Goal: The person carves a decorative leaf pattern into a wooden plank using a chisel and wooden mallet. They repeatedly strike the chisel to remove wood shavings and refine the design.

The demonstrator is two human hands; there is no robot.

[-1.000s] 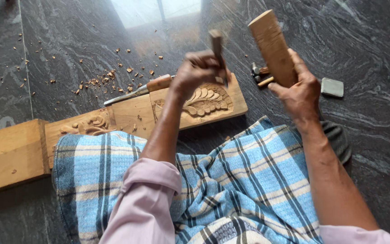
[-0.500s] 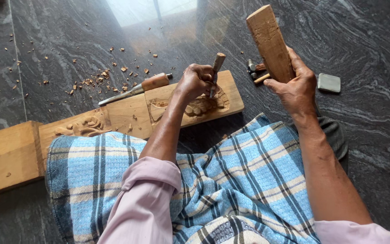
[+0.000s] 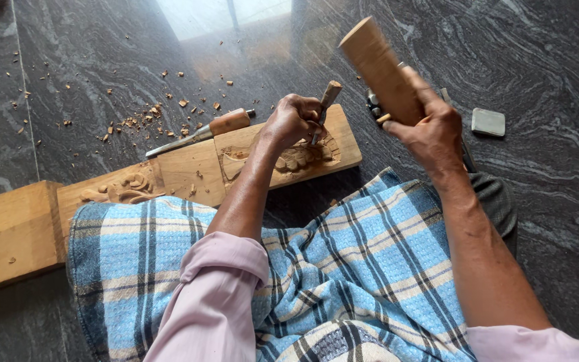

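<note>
A long wooden plank (image 3: pixel 182 167) with carved leaf patterns lies on the dark stone floor in front of me. My left hand (image 3: pixel 293 121) grips a wooden-handled chisel (image 3: pixel 326 100), its tip set on the carving near the plank's right end. My right hand (image 3: pixel 427 127) holds a wooden mallet (image 3: pixel 380 70) raised above and to the right of the chisel's handle, not touching it. A blue checked cloth (image 3: pixel 343 268) covers my lap.
A second chisel (image 3: pixel 202 131) lies along the plank's far edge. Wood chips (image 3: pixel 149 117) are scattered on the floor behind it. A small grey sharpening stone (image 3: pixel 488 122) lies at the right, and more tools (image 3: pixel 373 104) sit behind the mallet.
My left hand has brought the chisel down from mid-air onto the carving. The mallet in my right hand has tilted and stays raised over the chisel's handle.
</note>
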